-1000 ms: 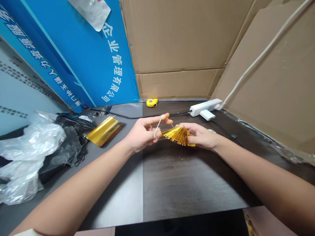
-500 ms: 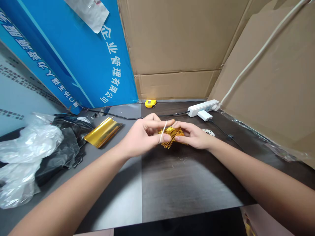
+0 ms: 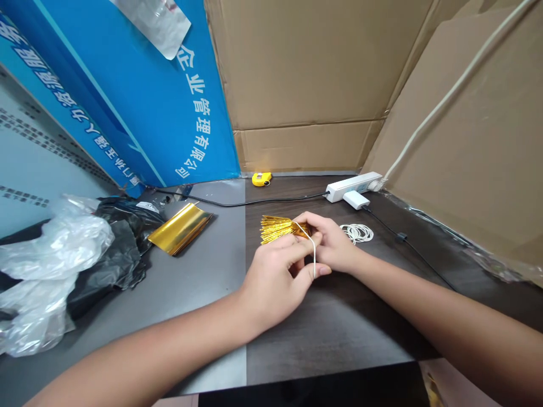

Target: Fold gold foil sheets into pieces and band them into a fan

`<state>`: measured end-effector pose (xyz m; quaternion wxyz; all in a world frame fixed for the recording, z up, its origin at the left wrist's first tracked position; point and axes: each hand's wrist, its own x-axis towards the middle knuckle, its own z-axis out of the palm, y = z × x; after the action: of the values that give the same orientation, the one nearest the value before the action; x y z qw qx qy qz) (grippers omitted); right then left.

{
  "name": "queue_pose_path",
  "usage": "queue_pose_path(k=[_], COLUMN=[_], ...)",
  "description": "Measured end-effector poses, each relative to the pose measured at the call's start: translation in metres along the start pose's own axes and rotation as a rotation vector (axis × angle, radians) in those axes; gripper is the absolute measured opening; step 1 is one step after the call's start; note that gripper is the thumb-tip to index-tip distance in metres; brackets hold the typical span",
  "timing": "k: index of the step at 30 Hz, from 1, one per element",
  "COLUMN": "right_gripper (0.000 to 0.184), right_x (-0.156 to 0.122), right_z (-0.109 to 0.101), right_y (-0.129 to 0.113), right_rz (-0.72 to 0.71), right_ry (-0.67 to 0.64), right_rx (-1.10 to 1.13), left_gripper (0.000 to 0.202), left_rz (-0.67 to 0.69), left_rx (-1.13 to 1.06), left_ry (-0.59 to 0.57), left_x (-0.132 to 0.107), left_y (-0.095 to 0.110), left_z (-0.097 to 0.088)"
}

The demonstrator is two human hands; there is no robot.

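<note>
The right hand (image 3: 333, 243) pinches the end of the pleated gold foil bundle (image 3: 278, 229), pressing it together, while the left hand (image 3: 275, 288) pinches a white string (image 3: 314, 254) across it; slack string could let the pleats slip and fan open.

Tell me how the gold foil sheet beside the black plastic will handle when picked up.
The gold foil sheet looks thin and light, so it should lift easily. Its slight curl suggests some springiness. Its glossy surface may prove slippery, and it could crease if pinched hard.
</note>
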<state>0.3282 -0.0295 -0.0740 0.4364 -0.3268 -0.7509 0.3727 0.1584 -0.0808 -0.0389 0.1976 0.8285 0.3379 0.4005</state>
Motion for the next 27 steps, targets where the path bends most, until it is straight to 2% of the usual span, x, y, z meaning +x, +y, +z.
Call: queue_pose_path(k=[5, 11, 15, 20, 27], right_gripper=[0.021, 0.021, 0.025, 0.037, 0.044], right_x=[-0.002, -0.004, -0.002, 0.001, 0.002], right_z=[0.003, 0.007, 0.007, 0.006, 0.008], right_y=[-0.006, -0.004, 0.001, 0.007, 0.016], right_rz=[0.042, 0.086, 0.161, 0.232, 0.234], right_ry=[0.014, 0.110, 0.177, 0.206, 0.237], right_rx=[0.003, 0.118, 0.186, 0.244, 0.311], left_gripper=[0.012, 0.020, 0.025, 0.012, 0.012], left_rz=[0.072, 0.152, 0.143, 0.155, 0.154], left_rx=[-0.021, 0.038, 0.030, 0.079, 0.132], left_ry=[-0.015, 0.083, 0.121, 0.164, 0.227], left_x=[-0.003, -0.006, -0.007, -0.005, -0.003], left_y=[-0.009, -0.017, -0.023, -0.032, -0.041], left_z=[0.007, 0.006, 0.006, 0.007, 0.008])
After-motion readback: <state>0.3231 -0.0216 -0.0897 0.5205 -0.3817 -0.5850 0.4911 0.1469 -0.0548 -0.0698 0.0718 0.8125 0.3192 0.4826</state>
